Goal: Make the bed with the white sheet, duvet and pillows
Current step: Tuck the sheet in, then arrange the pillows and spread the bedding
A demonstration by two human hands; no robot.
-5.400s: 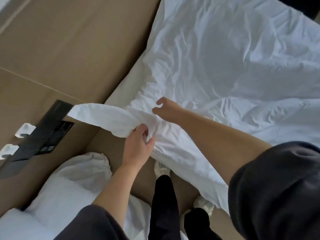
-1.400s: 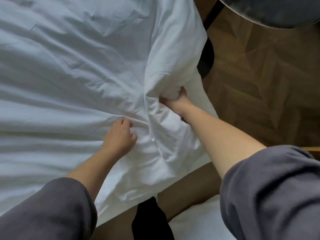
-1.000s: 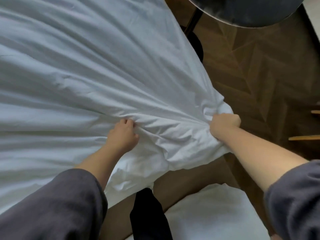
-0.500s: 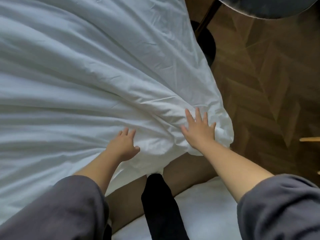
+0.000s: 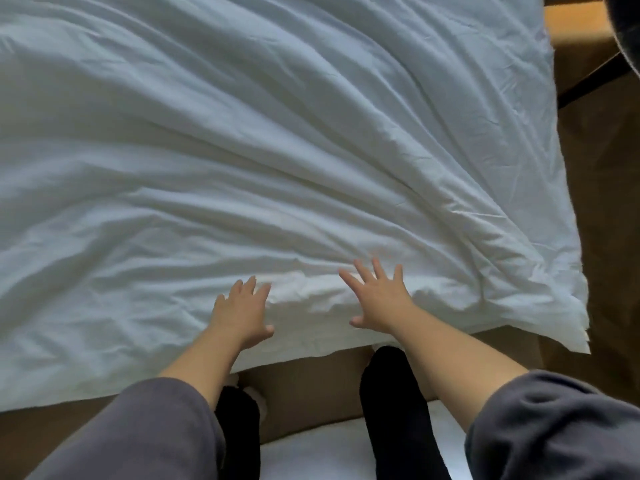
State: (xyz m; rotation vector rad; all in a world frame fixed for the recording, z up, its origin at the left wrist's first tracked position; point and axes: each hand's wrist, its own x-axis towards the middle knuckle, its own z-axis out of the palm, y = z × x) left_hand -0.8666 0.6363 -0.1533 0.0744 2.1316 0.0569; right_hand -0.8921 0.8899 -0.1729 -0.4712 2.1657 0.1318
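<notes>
A white duvet covers almost the whole view, creased, with folds fanning out toward its near right corner. Its near edge hangs over the side of the bed in front of me. My left hand lies flat on the duvet near that edge, fingers straight. My right hand lies flat beside it, a little further right, fingers spread. Neither hand holds any cloth. No pillow shows on the bed.
Brown floor runs along the right of the bed and under my legs. White bedding lies on the floor at my feet. A wooden edge and part of a dark round thing sit top right.
Both hands gripped and pulled the duvet toward its near right corner, then let go. They now lie flat on it and have slid closer together near the edge.
</notes>
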